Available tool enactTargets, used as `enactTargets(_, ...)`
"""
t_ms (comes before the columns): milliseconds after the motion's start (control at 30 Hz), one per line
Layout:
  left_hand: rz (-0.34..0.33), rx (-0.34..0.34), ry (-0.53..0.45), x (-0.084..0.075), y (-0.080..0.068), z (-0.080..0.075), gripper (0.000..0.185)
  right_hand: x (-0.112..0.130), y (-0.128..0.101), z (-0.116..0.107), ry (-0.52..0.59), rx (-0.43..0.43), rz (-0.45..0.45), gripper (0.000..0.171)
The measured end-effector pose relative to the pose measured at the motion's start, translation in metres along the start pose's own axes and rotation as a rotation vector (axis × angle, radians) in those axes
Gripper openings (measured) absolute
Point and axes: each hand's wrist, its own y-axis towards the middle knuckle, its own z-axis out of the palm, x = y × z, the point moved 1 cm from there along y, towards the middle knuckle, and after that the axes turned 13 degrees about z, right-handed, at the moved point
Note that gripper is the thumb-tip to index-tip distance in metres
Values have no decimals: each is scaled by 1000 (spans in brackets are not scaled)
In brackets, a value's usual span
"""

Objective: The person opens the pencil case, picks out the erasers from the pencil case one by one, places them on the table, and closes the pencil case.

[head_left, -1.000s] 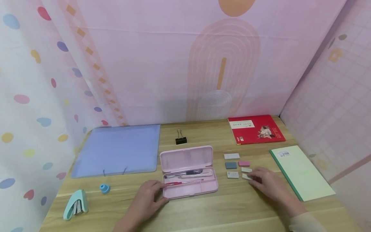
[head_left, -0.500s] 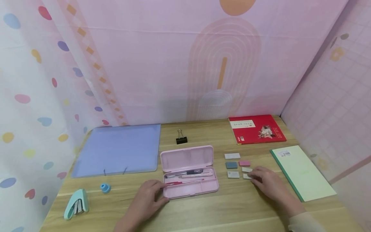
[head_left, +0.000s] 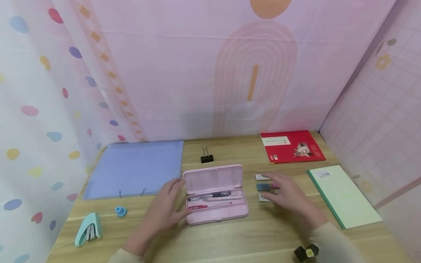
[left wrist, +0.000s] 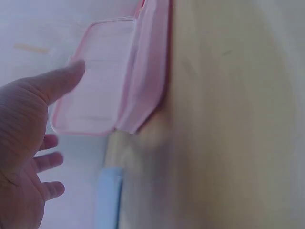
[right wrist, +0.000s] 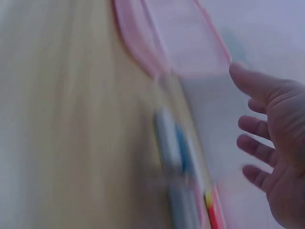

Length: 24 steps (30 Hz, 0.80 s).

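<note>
The pink pencil case [head_left: 205, 218] lies with its lid up; a black pen [head_left: 221, 194], a pale pen [head_left: 227, 198] and a red pen [head_left: 197, 207] are inside. My left hand [head_left: 163, 208] is beside the case's left end, thumb near its corner; in the left wrist view its fingers are spread and hold nothing. My right hand [head_left: 291, 191] hovers over the erasers with loosely bent, empty fingers. A white eraser [head_left: 261, 177], a blue-grey eraser [head_left: 262, 187], a pink eraser [head_left: 275, 185] and another white eraser [head_left: 263, 198] show around it; others are hidden.
A blue folder [head_left: 138, 168] is at the back left, with a black binder clip [head_left: 207, 159] behind the case. At the front left are a mint stapler [head_left: 88, 230] and a small blue object [head_left: 120, 211]. A red book [head_left: 292, 147] and a green notebook [head_left: 345, 197] lie right.
My left hand has come off the case and moved slightly up and left, thumb and fingers spreading. My right hand has let go of the small white eraser and moved left and up over the erasers.
</note>
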Motion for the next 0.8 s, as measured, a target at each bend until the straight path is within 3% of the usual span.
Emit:
enactTargets(133,42,33,48,6,22,-4,114,25,21,10,-9,47,-59,85)
enactTargets(367,-22,165,62,7,38,-2,108,44,39,22,-66,80,-103,90)
enactTargets(567,-5,168,60,3,31,-5,102,46,32,20,-74,84,-136,86)
enactTargets(800,69,149,100,-14,7,-13,99,47,7,14,-74,65,-227,80)
